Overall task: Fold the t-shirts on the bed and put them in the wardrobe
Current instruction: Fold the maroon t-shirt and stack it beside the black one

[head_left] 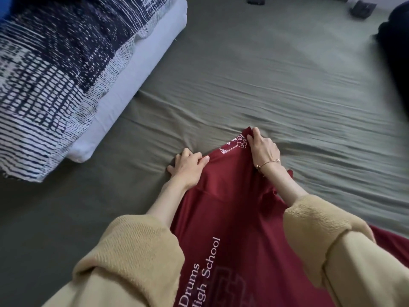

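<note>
Head view, looking down: dark red t-shirt (232, 218) spread on olive bed sheet (265, 74), long axis from bottom centre of the frame up to centre. Left hand (188, 167) pinching the shirt's far left corner, thumb on top; right hand (263, 147) gripping the far right corner beside a small white emblem (234, 144). Both grips at the far end, roughly level, body of the shirt trailing toward the bottom. Probably mid-fold or smoothing. Patterned duvet (44, 74) at upper left.

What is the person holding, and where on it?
Both hands, left hand and right hand, grip the far edge of the red t-shirt on the bed.
</note>
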`<state>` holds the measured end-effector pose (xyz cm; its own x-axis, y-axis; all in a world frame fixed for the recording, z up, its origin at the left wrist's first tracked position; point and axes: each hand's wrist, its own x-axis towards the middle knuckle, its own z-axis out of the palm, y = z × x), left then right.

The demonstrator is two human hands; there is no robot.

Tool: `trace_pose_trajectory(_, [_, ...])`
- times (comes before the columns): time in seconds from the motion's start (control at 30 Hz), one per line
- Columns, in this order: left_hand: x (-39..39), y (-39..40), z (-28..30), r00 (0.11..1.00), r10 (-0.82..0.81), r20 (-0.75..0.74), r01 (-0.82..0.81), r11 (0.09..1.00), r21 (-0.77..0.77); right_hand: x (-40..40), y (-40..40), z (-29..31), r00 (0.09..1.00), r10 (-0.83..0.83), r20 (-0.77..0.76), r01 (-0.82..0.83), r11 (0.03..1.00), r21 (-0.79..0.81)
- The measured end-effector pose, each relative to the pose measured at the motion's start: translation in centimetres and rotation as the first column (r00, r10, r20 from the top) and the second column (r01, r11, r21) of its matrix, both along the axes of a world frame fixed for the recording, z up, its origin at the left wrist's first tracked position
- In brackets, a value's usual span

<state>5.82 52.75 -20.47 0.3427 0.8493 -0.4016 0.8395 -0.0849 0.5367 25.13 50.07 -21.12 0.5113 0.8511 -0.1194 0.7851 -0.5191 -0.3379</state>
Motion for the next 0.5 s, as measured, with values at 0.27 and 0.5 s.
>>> trace_pose_trajectory(0.27, [-4.1, -0.6, 1.6, 0.962, 0.057, 0.267, -0.025, 0.992, -0.122, 1.5, -0.8, 1.0, 0.971, 0.041, -0.235, -0.033, 0.999, 0.036])
trace_pose_trajectory(0.5, [-9.2, -2.4, 0.1, 0.967, -0.179, 0.182, 0.16, 0.981, 0.111, 0.6, -1.4, 0.5, 0.994, 0.07, -0.08, -0.074, 0.996, -0.054])
